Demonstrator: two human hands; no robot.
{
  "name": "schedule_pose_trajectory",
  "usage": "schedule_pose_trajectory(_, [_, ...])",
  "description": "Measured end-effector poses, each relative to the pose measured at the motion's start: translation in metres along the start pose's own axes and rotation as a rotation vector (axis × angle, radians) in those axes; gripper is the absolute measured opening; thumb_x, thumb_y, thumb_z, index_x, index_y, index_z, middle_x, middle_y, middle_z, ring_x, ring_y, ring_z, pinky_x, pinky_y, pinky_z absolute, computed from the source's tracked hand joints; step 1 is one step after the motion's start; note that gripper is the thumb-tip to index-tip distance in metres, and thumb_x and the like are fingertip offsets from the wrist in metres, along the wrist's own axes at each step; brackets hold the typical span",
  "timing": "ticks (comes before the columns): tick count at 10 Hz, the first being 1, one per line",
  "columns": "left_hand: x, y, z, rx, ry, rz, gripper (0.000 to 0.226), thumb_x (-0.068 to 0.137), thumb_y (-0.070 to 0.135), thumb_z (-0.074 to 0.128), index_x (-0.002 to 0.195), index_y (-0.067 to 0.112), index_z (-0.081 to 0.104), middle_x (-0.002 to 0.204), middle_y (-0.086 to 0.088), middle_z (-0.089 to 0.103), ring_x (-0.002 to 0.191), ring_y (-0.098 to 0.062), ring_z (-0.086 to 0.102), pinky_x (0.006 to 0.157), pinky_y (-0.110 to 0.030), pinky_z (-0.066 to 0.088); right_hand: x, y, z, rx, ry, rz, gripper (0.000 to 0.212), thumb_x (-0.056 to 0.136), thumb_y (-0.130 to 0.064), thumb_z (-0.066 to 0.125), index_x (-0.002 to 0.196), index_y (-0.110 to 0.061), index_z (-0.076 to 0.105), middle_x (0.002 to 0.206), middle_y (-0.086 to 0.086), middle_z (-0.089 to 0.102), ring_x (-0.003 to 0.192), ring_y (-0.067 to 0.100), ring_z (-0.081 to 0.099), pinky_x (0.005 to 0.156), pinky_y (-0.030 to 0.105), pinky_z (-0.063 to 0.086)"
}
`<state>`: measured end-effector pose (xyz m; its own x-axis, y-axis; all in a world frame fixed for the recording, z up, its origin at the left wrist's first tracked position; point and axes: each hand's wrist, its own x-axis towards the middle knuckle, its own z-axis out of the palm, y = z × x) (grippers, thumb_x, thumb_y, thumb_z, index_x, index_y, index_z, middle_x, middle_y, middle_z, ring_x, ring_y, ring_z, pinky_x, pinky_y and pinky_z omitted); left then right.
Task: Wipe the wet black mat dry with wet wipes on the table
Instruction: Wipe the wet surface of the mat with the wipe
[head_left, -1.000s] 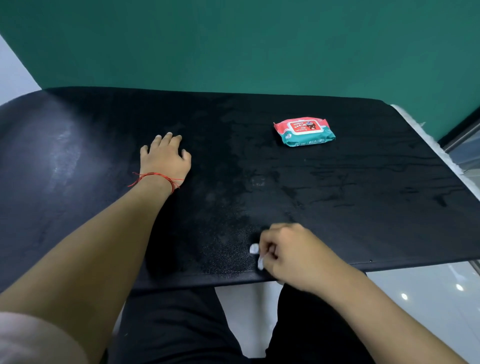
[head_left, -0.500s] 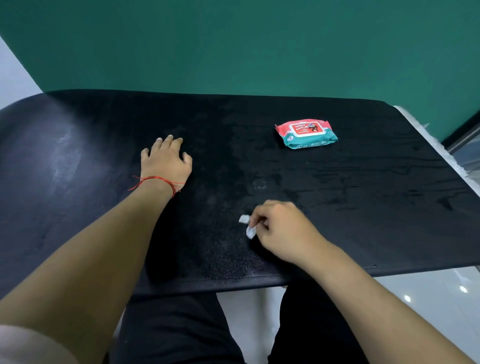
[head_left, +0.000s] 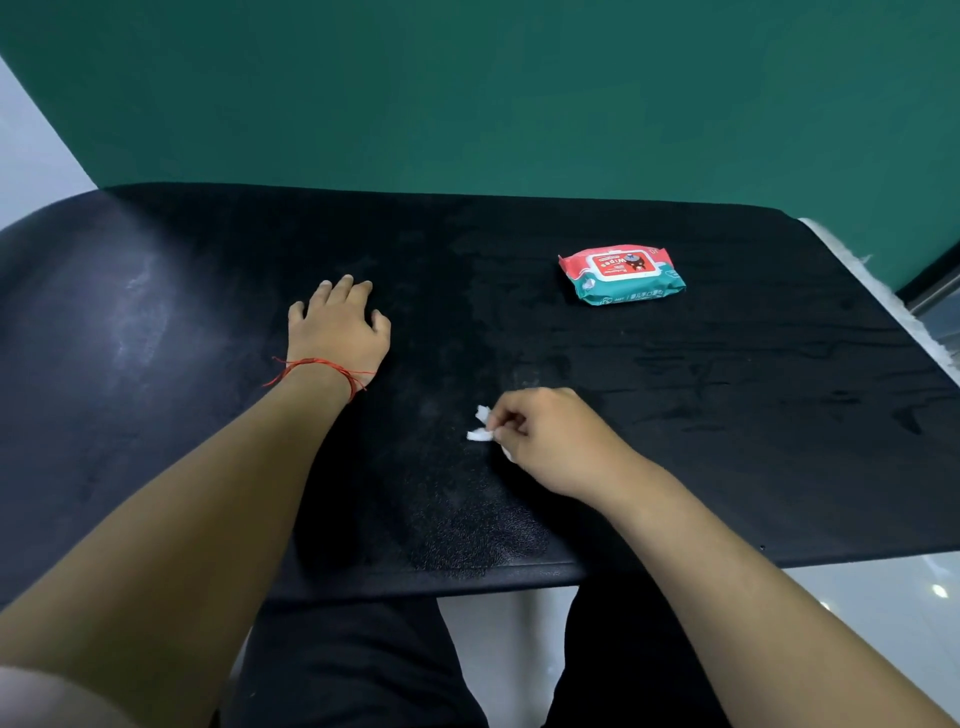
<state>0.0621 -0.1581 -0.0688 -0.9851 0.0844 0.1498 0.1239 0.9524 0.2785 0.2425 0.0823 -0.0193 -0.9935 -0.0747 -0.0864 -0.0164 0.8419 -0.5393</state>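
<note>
The black mat (head_left: 727, 415) covers the whole table; its right half shows dark wet streaks and the middle strip looks duller. My right hand (head_left: 550, 441) grips a crumpled white wipe (head_left: 480, 426) and holds it down on the mat near the front middle. Only the wipe's left edge shows beyond my fingers. My left hand (head_left: 337, 327) rests flat on the mat to the left, fingers spread, a red string round the wrist.
A red and teal pack of wet wipes (head_left: 621, 274) lies on the mat at the back right, lid closed. A green wall stands right behind the table. A white strip (head_left: 883, 306) runs along the mat's right edge. My dark-trousered legs are under the front edge.
My right hand has slid the wipe away from the front edge toward the middle of the mat. The left hand has stayed in place.
</note>
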Motion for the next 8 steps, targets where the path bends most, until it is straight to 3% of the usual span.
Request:
schedule_pose_trajectory(2, [0.0, 0.001, 0.001, 0.001, 0.004, -0.005, 0.056, 0.103, 0.041, 0.037, 0.158, 0.026, 0.043, 0.168, -0.001, 0.035, 0.157, -0.024, 0.025, 0.126, -0.056, 0.02, 0.022, 0.019, -0.018, 0.017, 0.131, 0.183, 0.022, 0.096, -0.007, 0.059, 0.084, -0.018, 0.075, 0.065, -0.025, 0.057, 0.063, -0.027, 0.053, 0.053, 0.002, 0.037])
schedule_pose_trajectory(3, [0.0, 0.001, 0.001, 0.004, 0.003, -0.009, 0.057, 0.103, 0.041, 0.036, 0.158, 0.027, 0.043, 0.169, 0.0, 0.035, 0.157, -0.024, 0.025, 0.126, -0.055, 0.02, 0.044, 0.016, -0.018, 0.059, 0.187, 0.204, 0.015, 0.096, -0.009, 0.061, 0.092, -0.015, 0.074, 0.079, -0.017, 0.066, 0.077, -0.007, 0.065, 0.06, 0.009, 0.045])
schedule_pose_trajectory(4, [-0.001, 0.001, 0.0, 0.007, -0.002, -0.009, 0.057, 0.103, 0.042, 0.036, 0.158, 0.027, 0.042, 0.169, 0.0, 0.034, 0.158, -0.024, 0.025, 0.126, -0.055, 0.02, 0.055, 0.006, -0.009, 0.005, 0.158, 0.164, 0.017, 0.094, -0.01, 0.065, 0.096, -0.021, 0.077, 0.103, -0.002, 0.07, 0.098, 0.018, 0.066, 0.081, 0.034, 0.058])
schedule_pose_trajectory(6, [-0.001, 0.001, 0.0, 0.001, -0.004, -0.006, 0.057, 0.104, 0.042, 0.035, 0.158, 0.027, 0.042, 0.169, 0.0, 0.034, 0.158, -0.023, 0.024, 0.126, -0.055, 0.02, 0.026, -0.009, 0.004, -0.019, 0.016, -0.032, 0.024, 0.092, -0.011, 0.063, 0.092, -0.029, 0.078, 0.092, -0.012, 0.063, 0.091, 0.009, 0.061, 0.081, 0.028, 0.052])
schedule_pose_trajectory(8, [-0.002, 0.0, -0.001, -0.003, 0.001, -0.007, 0.056, 0.104, 0.042, 0.036, 0.158, 0.027, 0.042, 0.169, 0.0, 0.034, 0.158, -0.023, 0.024, 0.127, -0.055, 0.019, 0.023, 0.013, -0.009, -0.097, 0.122, 0.058, 0.011, 0.094, -0.015, 0.064, 0.094, -0.023, 0.072, 0.098, -0.002, 0.065, 0.094, 0.021, 0.063, 0.08, 0.036, 0.054])
